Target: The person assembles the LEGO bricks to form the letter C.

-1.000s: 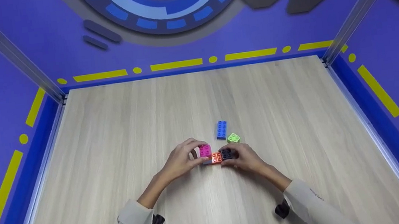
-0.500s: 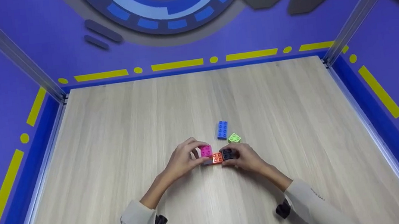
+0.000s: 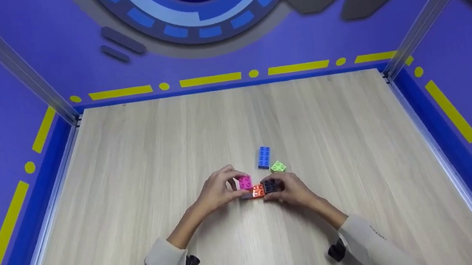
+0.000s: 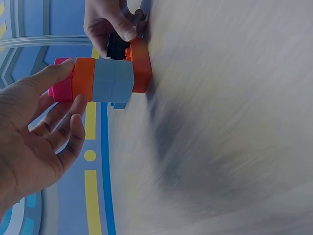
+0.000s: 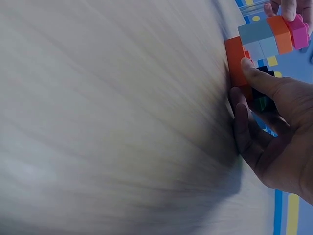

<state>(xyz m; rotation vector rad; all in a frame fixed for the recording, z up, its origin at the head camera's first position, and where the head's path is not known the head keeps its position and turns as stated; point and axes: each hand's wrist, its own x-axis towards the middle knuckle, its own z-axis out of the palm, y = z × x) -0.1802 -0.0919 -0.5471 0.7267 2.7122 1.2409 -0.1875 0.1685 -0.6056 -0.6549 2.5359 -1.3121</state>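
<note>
On the table lies a long orange toy building brick (image 4: pixel 142 68). Two light blue bricks (image 4: pixel 113 81), a small orange brick (image 4: pixel 84 78) and a pink brick (image 3: pixel 245 182) rise in a stack from its left end. My left hand (image 3: pixel 219 189) pinches the pink brick at the top between thumb and fingers; other fingers curl beside the small orange brick. A black brick (image 3: pixel 270 186) sits at the base's right end. Around it and the base's end, my right hand (image 3: pixel 291 190) grips with thumb and fingers, partly hiding both.
Just beyond the right hand lies a loose lime green brick (image 3: pixel 278 166). A long blue brick (image 3: pixel 264 157) is a little farther back. Purple-blue panels (image 3: pixel 228 64) enclose the wooden table (image 3: pixel 165 131) at the back and both sides.
The head view has shifted slightly, so everything sits a bit lower. Both hands keep their holds, and the bricks stay in the same arrangement.
</note>
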